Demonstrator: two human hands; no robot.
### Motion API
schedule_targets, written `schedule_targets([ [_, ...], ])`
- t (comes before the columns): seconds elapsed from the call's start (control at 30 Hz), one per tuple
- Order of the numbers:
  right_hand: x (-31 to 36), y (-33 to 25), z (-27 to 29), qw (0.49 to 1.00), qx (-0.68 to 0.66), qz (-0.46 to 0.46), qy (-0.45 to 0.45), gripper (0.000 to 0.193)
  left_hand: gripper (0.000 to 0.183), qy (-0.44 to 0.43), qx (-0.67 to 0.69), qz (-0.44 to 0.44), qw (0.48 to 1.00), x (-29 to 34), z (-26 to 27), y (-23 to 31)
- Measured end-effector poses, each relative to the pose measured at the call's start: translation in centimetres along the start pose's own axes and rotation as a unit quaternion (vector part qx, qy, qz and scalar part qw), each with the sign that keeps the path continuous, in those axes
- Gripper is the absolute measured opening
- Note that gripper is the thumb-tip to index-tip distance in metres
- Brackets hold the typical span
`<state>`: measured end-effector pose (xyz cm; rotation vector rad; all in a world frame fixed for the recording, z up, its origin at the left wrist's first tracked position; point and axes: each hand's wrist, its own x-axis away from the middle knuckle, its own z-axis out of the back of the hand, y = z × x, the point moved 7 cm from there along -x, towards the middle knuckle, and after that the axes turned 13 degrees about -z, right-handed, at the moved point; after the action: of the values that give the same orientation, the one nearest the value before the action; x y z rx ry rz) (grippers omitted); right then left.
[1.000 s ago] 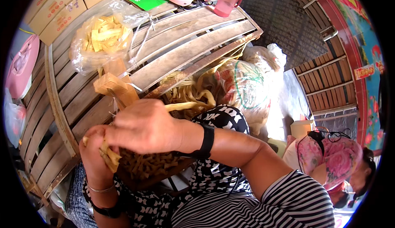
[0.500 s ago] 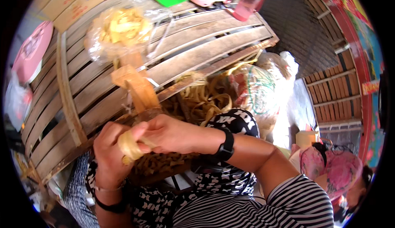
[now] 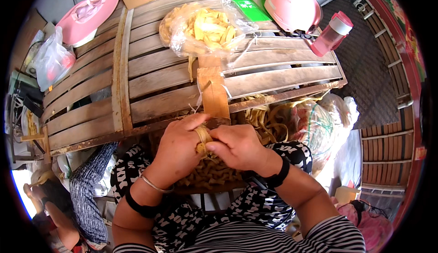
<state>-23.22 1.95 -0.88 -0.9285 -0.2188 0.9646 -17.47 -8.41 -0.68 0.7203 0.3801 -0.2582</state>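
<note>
Clear bag (image 3: 205, 27) of yellow strips sits mid-worktop (image 3: 155, 77); left hand (image 3: 180, 150) and right hand (image 3: 237, 147) pinch one strip (image 3: 203, 136) at its near edge.

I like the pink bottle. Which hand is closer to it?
The right hand. It sits below and to the left of the pink bottle, far across the wooden slats. The left hand is farther left still, beside the right one.

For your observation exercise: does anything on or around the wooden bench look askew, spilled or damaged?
Mostly orderly. The clear bag of yellow strips lies open on the slatted bench, and a few strips hang over its front edge. Both hands, left and right, hold a small yellow strip.
</note>
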Motion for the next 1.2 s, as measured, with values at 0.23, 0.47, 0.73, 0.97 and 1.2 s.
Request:
schedule_targets([
  [0.23,0.9,3.8,-2.9,0.895,-0.227,-0.339,-0.181,0.036,0.005,0.06,0.127,-0.02,0.99,-0.2,1.3,0.1],
  [0.47,2.6,2.7,-3.5,0.677,-0.545,-0.386,-0.31,0.047,0.009,0.258,0.354,0.157,0.885,1.0,3.5,-2.9],
  [0.73,1.9,3.5,-3.1,0.745,-0.422,-0.442,-0.268,0.038,0.018,0.106,0.554,0.338,0.753,2.4,-2.0,-3.3],
  [0.97,0.0,7.2,1.6,0.88,-0.315,-0.354,-0.037,0.014,0.009,0.211,0.481,0.315,0.791,1.8,-2.3,-4.6],
  [1.2,-2.7,8.3,1.8,0.935,0.254,-0.227,0.094,0.01,0.02,0.238,0.065,0.16,0.956,1.3,-2.6,-8.9],
])
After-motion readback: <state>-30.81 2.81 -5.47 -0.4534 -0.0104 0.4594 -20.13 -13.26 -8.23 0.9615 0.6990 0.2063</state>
